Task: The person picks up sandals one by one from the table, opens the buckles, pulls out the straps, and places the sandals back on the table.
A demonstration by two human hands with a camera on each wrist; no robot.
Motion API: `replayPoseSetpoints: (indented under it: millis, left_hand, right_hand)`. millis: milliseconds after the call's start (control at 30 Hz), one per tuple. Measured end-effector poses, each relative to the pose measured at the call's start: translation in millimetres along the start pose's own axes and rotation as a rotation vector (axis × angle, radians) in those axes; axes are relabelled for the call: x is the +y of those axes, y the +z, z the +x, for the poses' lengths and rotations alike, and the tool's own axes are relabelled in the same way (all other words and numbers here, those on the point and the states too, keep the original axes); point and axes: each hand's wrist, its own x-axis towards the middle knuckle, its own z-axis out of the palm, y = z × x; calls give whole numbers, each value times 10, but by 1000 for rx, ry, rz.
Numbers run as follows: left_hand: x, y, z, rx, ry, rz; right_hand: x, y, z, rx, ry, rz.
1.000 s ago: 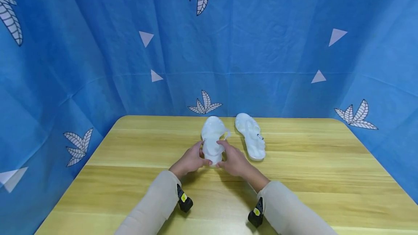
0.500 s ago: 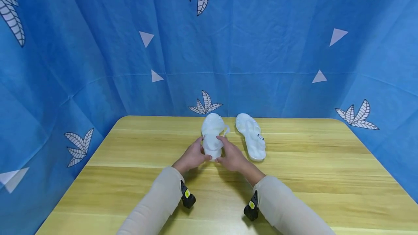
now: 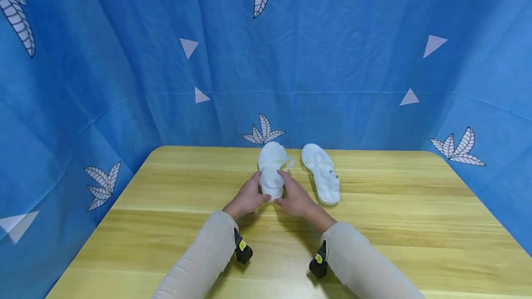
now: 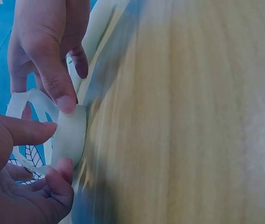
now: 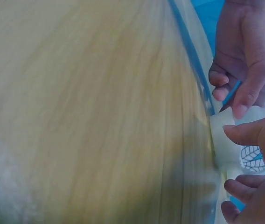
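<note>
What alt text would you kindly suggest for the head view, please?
A person's left grip and right grip hold the near end of a white sandal. A second sandal lies to its right on a wooden table, before leaf-printed blue fabric.

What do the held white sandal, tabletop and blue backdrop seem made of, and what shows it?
White sandal: probably moulded plastic or rubber; smooth, faint sheen. Tabletop: wood or wood-look laminate; grain bands, slightly glossy glare. Blue backdrop: likely printed fabric, matt; folds and creases.

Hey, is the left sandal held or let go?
Held: left hand and right hand grip the left sandal at its near end, one each side.
</note>
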Motion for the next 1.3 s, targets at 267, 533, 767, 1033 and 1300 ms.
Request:
replayPoseSetpoints:
  millis: [267,533,767,1033,1300]
  left_hand:
    - [104,5,-116,80,-68,84]
    - [335,59,-210,128,13,114]
    - [585,201,-212,85,97,75]
    - [696,389,-79,-20,130,16]
    - [702,562,113,-46,115,-17]
  right_hand:
    - [-21,-88,-107,25,-22,-15]
    - [4,-293,-351,55,-8,46]
    - [80,-503,-418,130,-39,-5]
    - [131,-718,-392,208,-6,-3]
    - [230,-881,-325,302,47,-3]
